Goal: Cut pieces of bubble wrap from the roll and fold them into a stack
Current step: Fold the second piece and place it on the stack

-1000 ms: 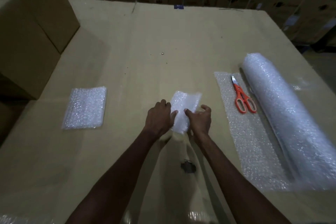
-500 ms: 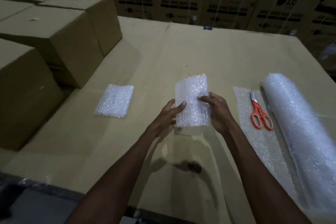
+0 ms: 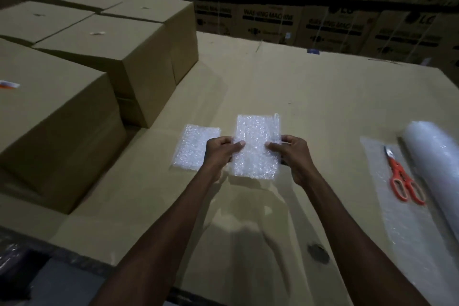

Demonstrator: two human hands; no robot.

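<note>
A folded piece of bubble wrap [image 3: 257, 141] is held above the cardboard table [image 3: 323, 97]. My left hand [image 3: 221, 154] pinches its left edge and my right hand [image 3: 294, 156] pinches its right edge. Just to the left lies a stack of folded bubble wrap [image 3: 192, 146] flat on the table, partly behind my left hand. The bubble wrap roll [image 3: 437, 171] lies at the far right, with a loose sheet [image 3: 397, 218] unrolled beside it. Orange-handled scissors [image 3: 402, 181] rest on that sheet.
Large plain cardboard boxes [image 3: 74, 77] stand stacked on the left, close to the folded stack. A wall of printed cartons [image 3: 298, 7] runs along the back. The table's near edge [image 3: 99, 251] drops off at the lower left.
Both hands carried the folded piece leftward, closer to the stack, and now pinch it at both side edges. The view has swung left, showing more of the boxes.
</note>
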